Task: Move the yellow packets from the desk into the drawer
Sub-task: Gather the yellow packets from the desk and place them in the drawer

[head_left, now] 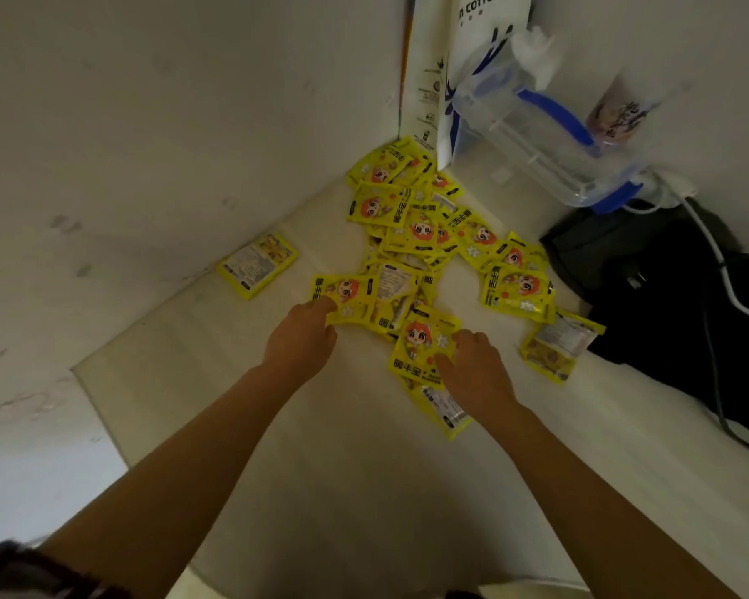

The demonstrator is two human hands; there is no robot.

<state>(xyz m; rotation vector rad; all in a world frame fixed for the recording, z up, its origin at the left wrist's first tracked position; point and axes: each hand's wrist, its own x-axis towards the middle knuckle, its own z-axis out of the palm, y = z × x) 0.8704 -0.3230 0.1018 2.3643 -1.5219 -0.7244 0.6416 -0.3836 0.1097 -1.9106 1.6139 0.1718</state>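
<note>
Both hands' grips, left hand and right hand, pinch yellow packets at the pile's near edge.

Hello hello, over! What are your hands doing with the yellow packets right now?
Left hand pinching a packet at pile edge. Right hand gripping another packet. Pile on the desk; drawer not in view. Nothing blocking.

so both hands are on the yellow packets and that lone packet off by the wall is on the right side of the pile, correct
Not quite. Both hands are on packets: the left hand grips one at the edge of the pile and the right hand holds another. But the lone packet by the wall lies to the left of the pile, not the right, as the head view shows.
</note>
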